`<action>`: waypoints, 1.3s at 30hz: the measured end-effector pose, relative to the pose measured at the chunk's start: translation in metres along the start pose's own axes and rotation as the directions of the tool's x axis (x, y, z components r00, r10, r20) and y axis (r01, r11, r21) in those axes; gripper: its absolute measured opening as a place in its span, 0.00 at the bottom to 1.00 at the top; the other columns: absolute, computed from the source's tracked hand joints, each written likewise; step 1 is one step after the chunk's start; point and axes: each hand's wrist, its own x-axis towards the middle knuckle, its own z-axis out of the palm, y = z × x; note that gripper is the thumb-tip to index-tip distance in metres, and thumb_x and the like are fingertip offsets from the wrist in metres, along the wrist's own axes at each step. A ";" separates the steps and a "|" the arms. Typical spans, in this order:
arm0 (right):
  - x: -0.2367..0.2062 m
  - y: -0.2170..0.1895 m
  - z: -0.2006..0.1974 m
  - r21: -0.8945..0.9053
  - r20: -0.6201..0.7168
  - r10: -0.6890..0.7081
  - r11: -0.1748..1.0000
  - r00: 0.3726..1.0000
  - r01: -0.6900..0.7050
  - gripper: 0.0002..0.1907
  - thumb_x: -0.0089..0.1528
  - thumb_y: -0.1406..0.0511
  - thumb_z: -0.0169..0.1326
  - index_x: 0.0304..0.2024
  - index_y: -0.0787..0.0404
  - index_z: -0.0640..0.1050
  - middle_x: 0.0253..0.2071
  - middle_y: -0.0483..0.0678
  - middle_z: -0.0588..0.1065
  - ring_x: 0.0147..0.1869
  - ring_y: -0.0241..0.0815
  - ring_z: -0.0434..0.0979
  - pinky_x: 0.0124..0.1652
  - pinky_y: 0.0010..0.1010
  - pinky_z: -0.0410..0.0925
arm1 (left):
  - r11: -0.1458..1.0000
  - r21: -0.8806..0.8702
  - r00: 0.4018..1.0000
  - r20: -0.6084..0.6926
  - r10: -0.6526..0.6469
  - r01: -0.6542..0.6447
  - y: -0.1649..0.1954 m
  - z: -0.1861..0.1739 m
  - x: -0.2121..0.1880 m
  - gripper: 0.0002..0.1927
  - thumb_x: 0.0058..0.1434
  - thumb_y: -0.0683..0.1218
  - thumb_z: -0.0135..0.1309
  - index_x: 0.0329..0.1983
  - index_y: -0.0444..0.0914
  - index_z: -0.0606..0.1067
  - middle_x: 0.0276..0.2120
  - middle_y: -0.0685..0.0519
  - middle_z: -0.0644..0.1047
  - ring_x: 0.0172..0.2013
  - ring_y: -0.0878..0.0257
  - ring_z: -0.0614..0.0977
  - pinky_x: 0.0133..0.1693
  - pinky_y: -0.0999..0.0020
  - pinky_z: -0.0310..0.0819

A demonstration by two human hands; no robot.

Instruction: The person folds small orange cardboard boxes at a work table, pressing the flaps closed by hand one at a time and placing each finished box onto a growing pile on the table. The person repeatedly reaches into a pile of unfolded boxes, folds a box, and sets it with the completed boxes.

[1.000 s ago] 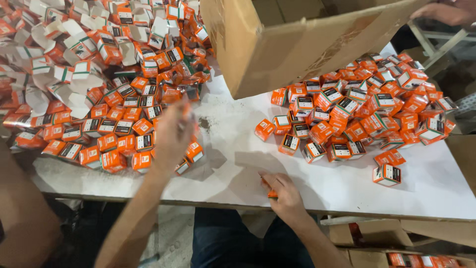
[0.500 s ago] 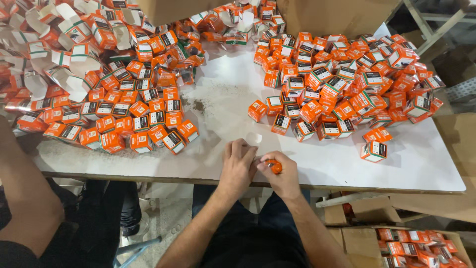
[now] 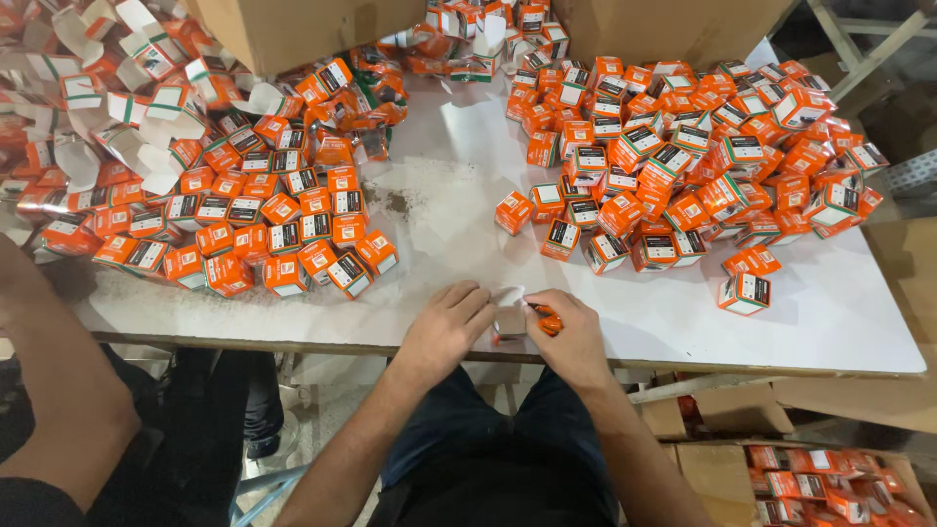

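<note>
At the near edge of the white desk (image 3: 830,322), the person's two hands meet over a small open carton (image 3: 509,320) that sits on the desk surface just inside the rim. Its pale flaps stand up between the fingers. The left hand (image 3: 447,327) is curled, its fingertips pressed to the left side of the carton. The right hand (image 3: 574,332) is curled too, pinching a small orange part (image 3: 548,320) that touches the carton's right side; how much of it lies inside the carton cannot be told. To the left, well apart from the hands, lies a spread of closed orange boxes (image 3: 278,229), many with dark labels facing up, and behind them a heap of unfolded white-and-orange flat cartons (image 3: 107,117). To the right sits a bigger pile of finished orange boxes (image 3: 683,166), one box (image 3: 744,293) standing a little apart near the front. Two brown cardboard cartons (image 3: 293,29) lean over the far edge. Another person's forearm (image 3: 59,371) shows at the left edge. Under the desk on the right, a cardboard box holds more orange packs (image 3: 810,483).
</note>
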 end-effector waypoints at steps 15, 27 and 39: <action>-0.011 0.025 -0.003 -0.303 0.055 -0.218 0.926 0.974 0.224 0.36 0.58 0.60 0.64 0.62 0.68 0.64 0.49 0.62 0.73 0.51 0.62 0.73 0.51 0.50 0.65 | 0.919 -0.268 0.951 -0.030 -0.309 0.290 0.012 0.047 -0.008 0.27 0.55 0.44 0.66 0.57 0.36 0.71 0.54 0.42 0.76 0.54 0.43 0.78 0.55 0.54 0.74; -0.032 0.010 -0.054 -0.116 0.051 -0.222 0.967 0.974 0.227 0.32 0.59 0.67 0.65 0.60 0.59 0.64 0.61 0.57 0.70 0.61 0.57 0.75 0.58 0.41 0.70 | 0.852 -0.353 0.917 0.045 -0.396 0.385 0.013 0.038 -0.002 0.36 0.56 0.46 0.68 0.67 0.41 0.68 0.53 0.46 0.77 0.54 0.46 0.78 0.55 0.55 0.73; 0.014 -0.047 -0.050 -0.277 0.500 -0.378 0.783 0.779 0.557 0.29 0.57 0.70 0.58 0.62 0.67 0.71 0.59 0.57 0.71 0.58 0.59 0.70 0.57 0.44 0.69 | 0.867 -0.345 0.930 0.057 -0.363 0.359 0.011 0.043 -0.008 0.40 0.51 0.41 0.66 0.68 0.40 0.65 0.57 0.46 0.76 0.57 0.48 0.77 0.58 0.55 0.71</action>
